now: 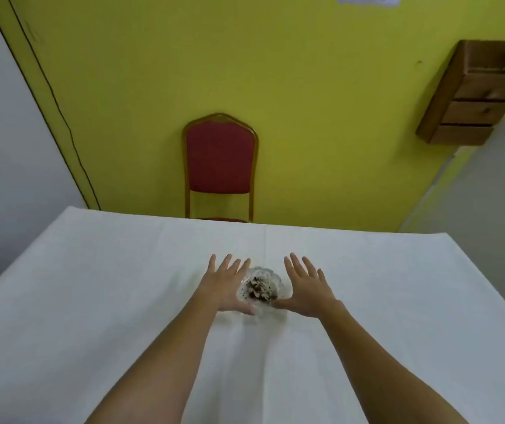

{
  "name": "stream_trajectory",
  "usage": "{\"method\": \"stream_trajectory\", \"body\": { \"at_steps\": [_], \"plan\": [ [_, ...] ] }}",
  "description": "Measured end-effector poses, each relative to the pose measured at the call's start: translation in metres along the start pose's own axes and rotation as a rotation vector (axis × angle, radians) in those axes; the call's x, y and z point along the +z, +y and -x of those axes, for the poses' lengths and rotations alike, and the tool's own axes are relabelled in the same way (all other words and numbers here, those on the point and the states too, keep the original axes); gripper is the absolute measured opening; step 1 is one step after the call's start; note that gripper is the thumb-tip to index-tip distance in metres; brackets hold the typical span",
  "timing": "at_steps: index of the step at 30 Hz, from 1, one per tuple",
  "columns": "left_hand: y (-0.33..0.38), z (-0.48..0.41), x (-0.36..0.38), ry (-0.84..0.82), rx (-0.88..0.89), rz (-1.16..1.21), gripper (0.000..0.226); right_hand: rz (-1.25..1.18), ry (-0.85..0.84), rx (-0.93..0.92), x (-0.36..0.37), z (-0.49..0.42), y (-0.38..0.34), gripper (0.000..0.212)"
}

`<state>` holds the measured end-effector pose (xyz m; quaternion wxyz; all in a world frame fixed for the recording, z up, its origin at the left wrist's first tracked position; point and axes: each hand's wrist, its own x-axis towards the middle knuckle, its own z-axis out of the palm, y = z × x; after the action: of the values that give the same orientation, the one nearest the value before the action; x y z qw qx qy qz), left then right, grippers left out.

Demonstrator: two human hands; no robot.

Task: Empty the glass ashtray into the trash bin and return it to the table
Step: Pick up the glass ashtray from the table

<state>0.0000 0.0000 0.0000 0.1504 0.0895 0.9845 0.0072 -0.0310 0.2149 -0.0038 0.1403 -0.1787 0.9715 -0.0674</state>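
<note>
A clear glass ashtray point(261, 287) holding dark ash and butts sits on the white tablecloth point(92, 301) near the table's middle. My left hand point(226, 284) lies flat just left of it with fingers spread, its edge against the ashtray's rim. To the right of the ashtray my right hand point(306, 289) is spread too, thumb reaching toward the near rim. Neither hand holds anything. No trash bin is in view.
A red padded chair point(220, 160) with a gold frame stands behind the table's far edge against the yellow wall. A wooden box shelf point(474, 93) hangs on the wall at the upper right.
</note>
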Motion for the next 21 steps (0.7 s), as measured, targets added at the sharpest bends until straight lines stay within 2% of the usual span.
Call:
{"method": "stream_trajectory", "body": {
  "at_steps": [3, 8, 14, 21],
  "plan": [
    [0.003, -0.002, 0.013, 0.002, -0.006, -0.087, 0.125, 0.051, -0.075, -0.020, 0.008, -0.001, 0.001, 0.122],
    [0.009, -0.012, 0.024, 0.046, -0.047, -0.124, 0.134, 0.080, -0.089, -0.035, 0.018, -0.006, 0.002, 0.125],
    [0.012, -0.018, 0.030, 0.076, -0.089, -0.082, 0.142, 0.093, -0.066, -0.060, 0.026, -0.011, -0.002, 0.119],
    [0.013, -0.019, 0.035, 0.143, -0.058, 0.064, 0.138, 0.002, 0.018, -0.097, 0.035, -0.010, -0.006, 0.114]
  ]
}}
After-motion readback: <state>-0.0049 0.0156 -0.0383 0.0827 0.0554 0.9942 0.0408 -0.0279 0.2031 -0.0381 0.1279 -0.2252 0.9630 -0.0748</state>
